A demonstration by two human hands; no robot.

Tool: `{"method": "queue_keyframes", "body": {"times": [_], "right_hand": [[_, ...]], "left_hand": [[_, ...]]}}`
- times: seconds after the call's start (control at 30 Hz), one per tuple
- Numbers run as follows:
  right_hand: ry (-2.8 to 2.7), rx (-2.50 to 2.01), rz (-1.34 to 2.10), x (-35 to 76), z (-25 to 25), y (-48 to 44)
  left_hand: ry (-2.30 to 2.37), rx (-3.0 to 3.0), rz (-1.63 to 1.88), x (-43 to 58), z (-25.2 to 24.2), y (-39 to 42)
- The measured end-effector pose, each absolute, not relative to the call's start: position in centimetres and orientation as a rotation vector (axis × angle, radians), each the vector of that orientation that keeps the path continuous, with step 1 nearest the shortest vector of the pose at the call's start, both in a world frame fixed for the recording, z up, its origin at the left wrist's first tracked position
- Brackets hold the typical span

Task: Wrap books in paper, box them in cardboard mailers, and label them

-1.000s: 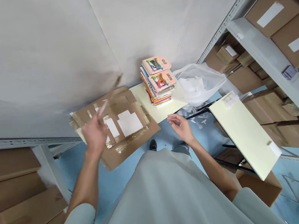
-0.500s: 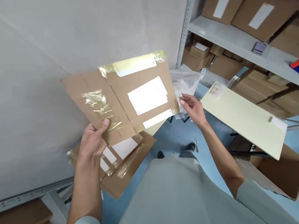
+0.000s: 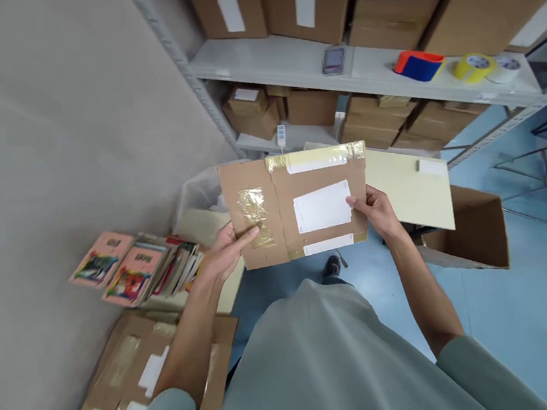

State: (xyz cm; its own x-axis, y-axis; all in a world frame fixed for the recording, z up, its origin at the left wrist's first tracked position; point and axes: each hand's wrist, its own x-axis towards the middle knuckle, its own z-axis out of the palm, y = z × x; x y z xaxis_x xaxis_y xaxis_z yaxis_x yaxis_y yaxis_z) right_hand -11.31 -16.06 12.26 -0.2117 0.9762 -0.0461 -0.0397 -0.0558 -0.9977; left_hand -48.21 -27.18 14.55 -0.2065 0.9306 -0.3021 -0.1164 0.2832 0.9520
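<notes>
A flat piece of brown cardboard (image 3: 285, 197) with white labels and shiny yellowish tape is held up in front of my body. My left hand (image 3: 224, 254) grips its left part, the thumb lying on the front face beside a patch of tape. At the right edge my right hand (image 3: 378, 211) pinches the cardboard, its thumb by the large white label (image 3: 323, 207). The fingers behind the cardboard are partly hidden.
Magazines (image 3: 129, 272) lie on a pale table at the left, above stacked flattened cardboard (image 3: 118, 364). A pale tabletop (image 3: 405, 182) stands at the right beside an open box (image 3: 475, 223). Behind are shelves (image 3: 265, 55) with boxes, tape rolls (image 3: 473, 66) and a red-blue item (image 3: 418, 65).
My right hand, open and off the cardboard before, now holds its right edge. The cardboard is more level, and the view has turned right toward the shelves, with magazines now showing at the left.
</notes>
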Motion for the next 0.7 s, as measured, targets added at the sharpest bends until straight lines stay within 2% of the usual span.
{"method": "queue_keyframes", "body": {"times": [0.27, 0.47, 0.7], "right_hand": [[-1.235, -1.256, 1.351, 1.4, 10.7, -11.1], [-1.191, -1.348, 1.301, 7.0, 9.0, -8.1], [-1.117, -1.444, 1.234, 8.6, 5.2, -5.1]], "left_hand": [[1.43, 0.908, 1.085, -37.3, 11.3, -12.4], [1.382, 0.95, 0.991, -31.9, 8.7, -6.9], [1.258, 1.018, 0.867, -30.1, 5.2, -0.9]]}}
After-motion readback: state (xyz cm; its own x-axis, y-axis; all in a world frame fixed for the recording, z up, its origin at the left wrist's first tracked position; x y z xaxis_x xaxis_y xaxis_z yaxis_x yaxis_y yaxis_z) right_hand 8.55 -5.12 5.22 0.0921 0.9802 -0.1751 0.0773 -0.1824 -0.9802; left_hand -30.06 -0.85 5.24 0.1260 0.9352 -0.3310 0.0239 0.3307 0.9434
